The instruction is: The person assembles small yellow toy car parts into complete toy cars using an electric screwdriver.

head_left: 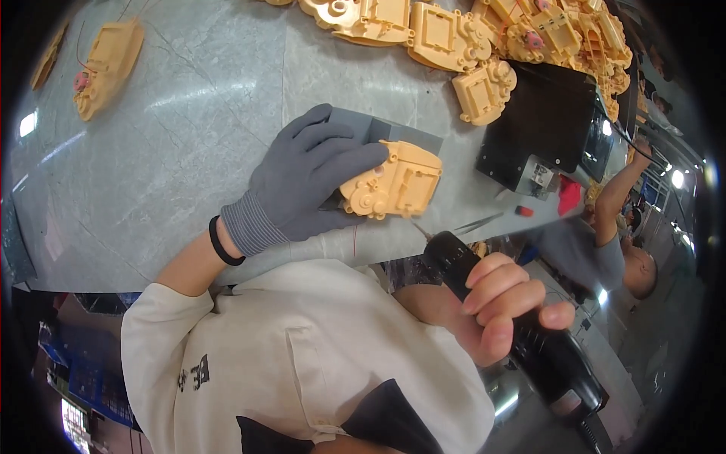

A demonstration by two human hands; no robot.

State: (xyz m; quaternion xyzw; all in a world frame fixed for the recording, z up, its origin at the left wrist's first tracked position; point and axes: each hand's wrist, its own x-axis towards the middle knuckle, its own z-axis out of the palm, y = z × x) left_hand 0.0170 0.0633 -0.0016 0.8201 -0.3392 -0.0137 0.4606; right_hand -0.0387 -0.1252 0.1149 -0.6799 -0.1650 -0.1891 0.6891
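My left hand (318, 170), in a grey glove, grips a yellow-orange moulded plastic housing (398, 181) by its left side. The housing is tilted over a grey block-like stand (363, 125) on the table. My bare right hand (510, 303) is wrapped round a black electric screwdriver (556, 363), its cord leaving the lower end. The thin bit points up and left, close to the housing's lower edge; whether they touch I cannot tell. A thin red wire hangs below my left hand.
Many similar yellow housings (446, 38) are heaped at the far right. Another housing (110, 64) with a red wire lies far left. A black box (537, 125) stands right of the stand, near tweezers (480, 222) and a small red piece (524, 211). Another person (597, 242) is at the right.
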